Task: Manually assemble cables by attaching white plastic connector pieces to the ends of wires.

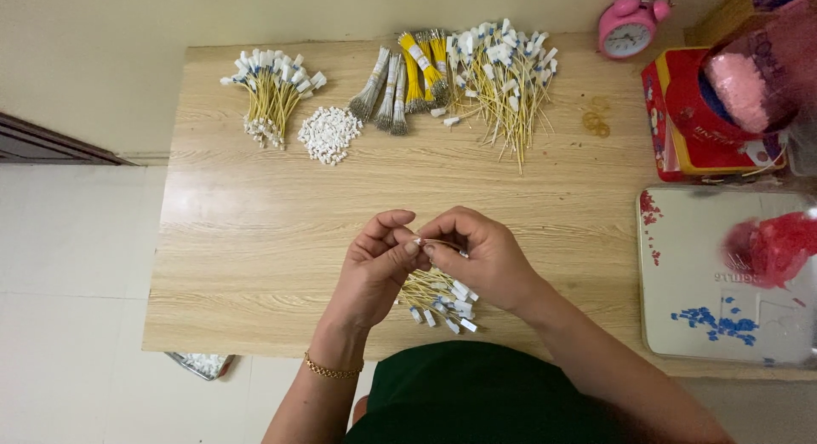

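Wooden table [255, 240]: we're pinching a white connector [417, 240] onto one yellow wire [442, 242] with both hands [374, 269] [481, 252], finished bundle [272, 91] sitting upper left, bigger loose pile [502, 78] waiting top centre.

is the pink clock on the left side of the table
No, the pink clock stands at the table's far right corner, beside the red box.

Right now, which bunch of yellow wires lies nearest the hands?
The small white-tagged bunch directly under both hands; the other bunches lie along the table's far edge.
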